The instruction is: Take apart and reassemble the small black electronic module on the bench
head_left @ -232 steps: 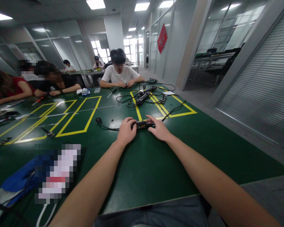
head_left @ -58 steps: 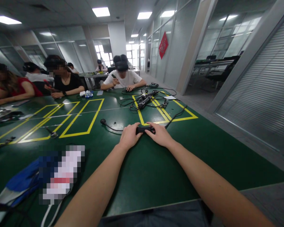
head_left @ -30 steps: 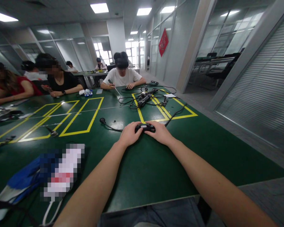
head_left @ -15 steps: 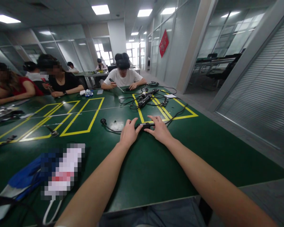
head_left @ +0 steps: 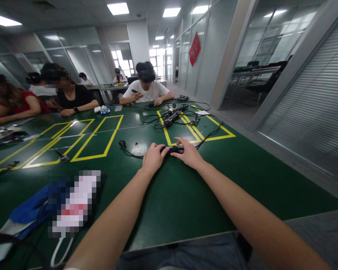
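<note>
A black box-like module (head_left: 173, 149) set in a black cable lies low over the green table in front of me. My left hand (head_left: 153, 159) grips its left end, thumb along the near side and fingers curled behind. At its right end, my right hand (head_left: 190, 153) holds it between thumb and fingers, which partly hide it. The cable (head_left: 133, 154) leaves my left hand and ends in a small round black head (head_left: 122, 144). On the other side it runs away to the right (head_left: 210, 135).
Beyond my hands lies a tangle of black cables and handheld devices (head_left: 173, 117) inside yellow tape outlines (head_left: 233, 135). A blue-and-white item (head_left: 30, 210) and a blurred-out pale item (head_left: 79, 202) lie at left. Opposite sits a person in white (head_left: 146, 90); others sit at left.
Both my hands stay on the module, with the left fingers slightly lower and more curled. Across the table, the person in white has tilted a dark-handled tool so its shaft no longer shows.
</note>
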The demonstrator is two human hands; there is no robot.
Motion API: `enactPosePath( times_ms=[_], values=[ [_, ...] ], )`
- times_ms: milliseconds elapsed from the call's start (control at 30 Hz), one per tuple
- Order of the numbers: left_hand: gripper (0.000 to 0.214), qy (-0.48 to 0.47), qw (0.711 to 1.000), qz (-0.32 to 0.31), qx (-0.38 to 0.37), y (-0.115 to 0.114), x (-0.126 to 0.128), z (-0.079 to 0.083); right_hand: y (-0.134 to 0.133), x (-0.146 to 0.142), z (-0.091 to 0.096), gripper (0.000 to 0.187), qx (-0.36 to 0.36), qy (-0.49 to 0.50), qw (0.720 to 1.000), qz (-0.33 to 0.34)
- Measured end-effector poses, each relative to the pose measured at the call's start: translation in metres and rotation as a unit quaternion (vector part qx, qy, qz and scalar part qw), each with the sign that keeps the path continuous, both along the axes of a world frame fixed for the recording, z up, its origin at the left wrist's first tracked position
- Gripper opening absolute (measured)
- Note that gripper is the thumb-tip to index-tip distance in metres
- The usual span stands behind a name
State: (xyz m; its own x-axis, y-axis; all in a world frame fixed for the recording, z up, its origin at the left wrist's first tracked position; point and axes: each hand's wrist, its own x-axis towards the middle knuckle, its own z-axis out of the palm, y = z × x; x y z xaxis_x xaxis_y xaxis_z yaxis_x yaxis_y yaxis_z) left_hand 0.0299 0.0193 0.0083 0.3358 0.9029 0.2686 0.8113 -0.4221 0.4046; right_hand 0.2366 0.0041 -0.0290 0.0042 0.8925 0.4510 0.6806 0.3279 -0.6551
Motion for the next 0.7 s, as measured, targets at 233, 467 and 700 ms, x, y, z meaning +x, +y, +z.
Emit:
enactPosePath(
  times_ms=[233, 467, 700],
  values=[
    [0.042, 0.004, 1.000, -0.003, -0.013, 0.000, 0.001, 0.002, -0.003, -0.002, 0.005, 0.076, -0.050, 0.010, 0.999, 0.001],
    [0.044, -0.066, 0.996, 0.051, -0.037, 0.006, 0.000, 0.004, -0.006, -0.005, 0.008, 0.070, 0.006, -0.065, 0.998, 0.014],
    [0.049, -0.146, 0.988, 0.056, 0.015, 0.010, -0.002, -0.004, -0.010, -0.004, 0.007, 0.083, 0.018, -0.060, 0.998, -0.023]
  ],
)
